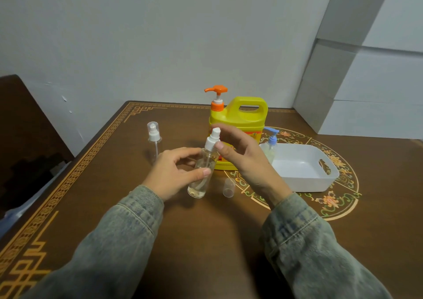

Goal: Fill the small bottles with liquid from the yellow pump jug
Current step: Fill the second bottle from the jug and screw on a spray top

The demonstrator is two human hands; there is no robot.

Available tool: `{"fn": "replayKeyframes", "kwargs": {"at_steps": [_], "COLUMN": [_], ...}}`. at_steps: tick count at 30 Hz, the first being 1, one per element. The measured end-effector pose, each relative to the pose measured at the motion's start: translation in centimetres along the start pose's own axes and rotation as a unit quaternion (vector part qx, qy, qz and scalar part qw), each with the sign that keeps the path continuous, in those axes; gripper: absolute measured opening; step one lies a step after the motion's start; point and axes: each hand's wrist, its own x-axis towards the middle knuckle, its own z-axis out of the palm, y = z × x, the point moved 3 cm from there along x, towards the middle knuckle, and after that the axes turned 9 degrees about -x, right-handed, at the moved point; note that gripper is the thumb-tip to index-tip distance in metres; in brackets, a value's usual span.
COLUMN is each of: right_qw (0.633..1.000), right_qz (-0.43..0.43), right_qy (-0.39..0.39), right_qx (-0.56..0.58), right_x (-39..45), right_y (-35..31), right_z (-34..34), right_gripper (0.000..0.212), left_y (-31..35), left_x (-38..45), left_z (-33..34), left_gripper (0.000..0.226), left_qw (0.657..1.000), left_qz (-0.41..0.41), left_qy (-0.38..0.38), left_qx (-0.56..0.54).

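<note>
A clear spray bottle (202,175) with a white spray head (212,140) is held tilted above the table, a little liquid in it. My left hand (176,173) grips its body between thumb and fingers. My right hand (242,157) pinches the white spray head at the top. Behind them stands the yellow pump jug (245,115) with an orange pump (217,92). A second clear spray bottle (154,138), capped, stands upright to the left. A clear loose cap (229,187) lies on the table just right of the held bottle.
A white plastic basket (304,179) sits right of the jug, and a small bottle with a blue pump (272,142) stands at its left edge. White boxes (366,81) are stacked at the back right. A dark chair (27,138) stands left of the table (206,241).
</note>
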Motion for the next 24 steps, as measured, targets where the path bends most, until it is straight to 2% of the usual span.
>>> {"fn": "replayKeyframes", "kwargs": {"at_steps": [3,8,17,20,24], "right_qw": [1.0,0.999,0.997,0.996,0.998], "right_qz": [-0.003,-0.008,0.009,0.0,-0.004], "right_qy": [0.007,0.033,0.035,0.029,0.018], "right_qx": [0.005,-0.009,-0.075,-0.08,-0.062], "right_x": [0.09,0.37,0.6,0.67,0.71], "right_y": [-0.1,-0.29,-0.26,-0.32,-0.47], "right_z": [-0.24,-0.25,-0.23,-0.33,-0.6], "right_gripper": [0.027,0.021,0.021,0.022,0.017], "left_y": [-0.03,0.53,0.33,0.29,0.34], "left_x": [-0.02,0.03,0.07,0.24,0.18], "left_z": [-0.13,0.05,0.56,0.38,0.33], "left_gripper": [0.06,0.042,0.038,0.042,0.058], "left_qw": [1.0,1.0,1.0,1.0,1.0], "left_qz": [-0.002,0.011,0.01,0.0,-0.004], "left_qy": [-0.001,0.002,0.003,0.002,-0.003], "left_qx": [-0.006,-0.002,0.008,0.003,0.007]}}
